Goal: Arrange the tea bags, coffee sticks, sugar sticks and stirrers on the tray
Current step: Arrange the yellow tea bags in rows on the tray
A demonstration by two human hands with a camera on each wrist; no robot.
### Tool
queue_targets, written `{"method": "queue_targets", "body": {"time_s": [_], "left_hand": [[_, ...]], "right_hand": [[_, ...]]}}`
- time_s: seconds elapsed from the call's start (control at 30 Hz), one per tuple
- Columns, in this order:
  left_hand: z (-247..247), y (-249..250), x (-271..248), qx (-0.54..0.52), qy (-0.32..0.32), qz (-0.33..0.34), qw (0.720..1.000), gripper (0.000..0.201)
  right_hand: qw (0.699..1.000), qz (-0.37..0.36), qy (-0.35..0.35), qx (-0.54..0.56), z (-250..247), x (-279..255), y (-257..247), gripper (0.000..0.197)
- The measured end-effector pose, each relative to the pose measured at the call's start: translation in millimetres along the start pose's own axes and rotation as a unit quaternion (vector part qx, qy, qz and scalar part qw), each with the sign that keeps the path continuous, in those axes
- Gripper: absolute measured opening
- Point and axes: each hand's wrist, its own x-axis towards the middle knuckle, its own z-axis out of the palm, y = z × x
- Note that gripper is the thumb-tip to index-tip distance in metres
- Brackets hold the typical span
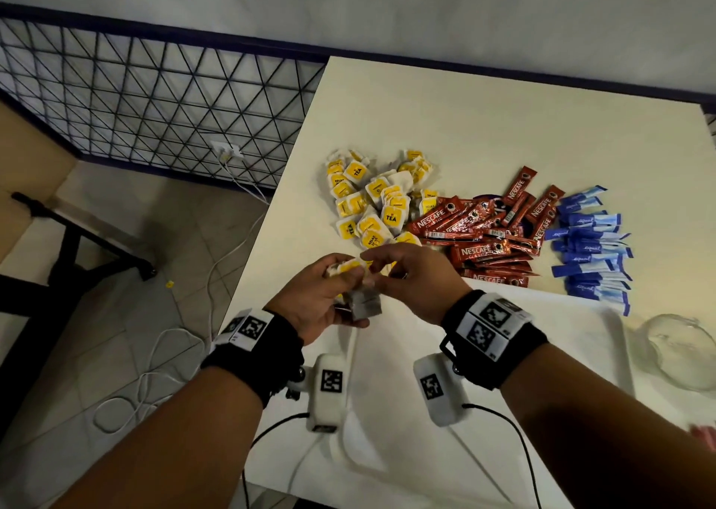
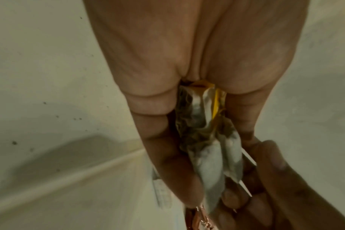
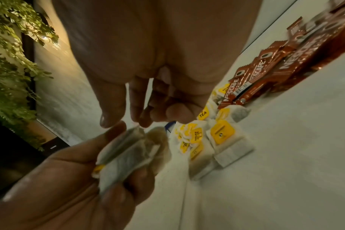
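My left hand (image 1: 343,295) grips a small stack of tea bags (image 1: 362,303) above the table's near left part; the same stack of tea bags (image 2: 207,155) is pressed between its thumb and fingers. My right hand (image 1: 372,270) hovers at the top of the stack with loosely curled fingers; nothing lies between its thumb and fingers (image 3: 144,116). Beyond the hands lies a pile of yellow-tagged tea bags (image 1: 372,198). Red coffee sticks (image 1: 484,237) and blue sugar sticks (image 1: 592,245) lie to its right. A white tray (image 1: 561,334) sits under my right wrist.
A clear glass bowl (image 1: 678,353) stands at the right, beside the tray. The table's left edge (image 1: 252,260) drops to a tiled floor with loose white cables (image 1: 155,373). A metal grid fence (image 1: 155,101) runs behind. Something pink (image 1: 703,435) shows at the lower right edge.
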Motion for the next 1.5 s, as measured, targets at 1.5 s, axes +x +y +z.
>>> {"method": "queue_targets", "body": {"time_s": [1.5], "left_hand": [[20.1, 1.6, 14.4, -0.096, -0.002, 0.005, 0.995, 0.035]], "right_hand": [[0.953, 0.132, 0.123, 0.244, -28.2, -16.5, 22.6, 0.007]]}}
